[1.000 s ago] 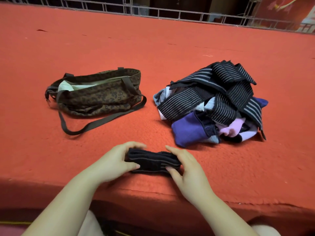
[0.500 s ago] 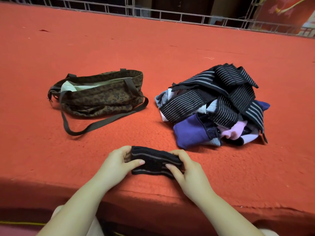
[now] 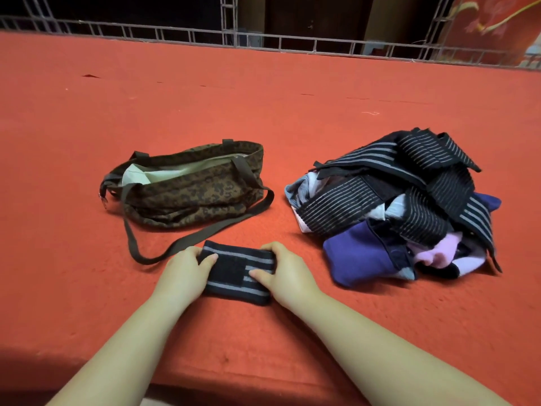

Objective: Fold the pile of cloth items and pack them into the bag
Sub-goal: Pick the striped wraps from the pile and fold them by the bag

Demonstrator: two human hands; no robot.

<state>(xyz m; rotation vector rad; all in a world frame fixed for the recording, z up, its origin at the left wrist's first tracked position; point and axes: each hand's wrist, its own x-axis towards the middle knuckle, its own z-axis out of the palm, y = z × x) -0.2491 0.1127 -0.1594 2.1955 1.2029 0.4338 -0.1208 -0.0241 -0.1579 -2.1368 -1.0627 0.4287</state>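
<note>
Gripping the folded striped band (image 3: 238,272) at both ends, the left hand (image 3: 183,272) and right hand (image 3: 285,273) curl thumbs over its top while it rests on the red surface (image 3: 263,106). Keeping that 2-sided squeeze should stop it springing open on the lift to the open bag (image 3: 190,186) at 11 o'clock. The unfolded pile (image 3: 395,206) waits at 2 o'clock.

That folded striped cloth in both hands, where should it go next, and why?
Probably lift the folded striped cloth, gripped by left hand and right hand, leftward into the leopard-print bag. It looks fully folded, and the bag's mouth gapes open nearby.
</note>
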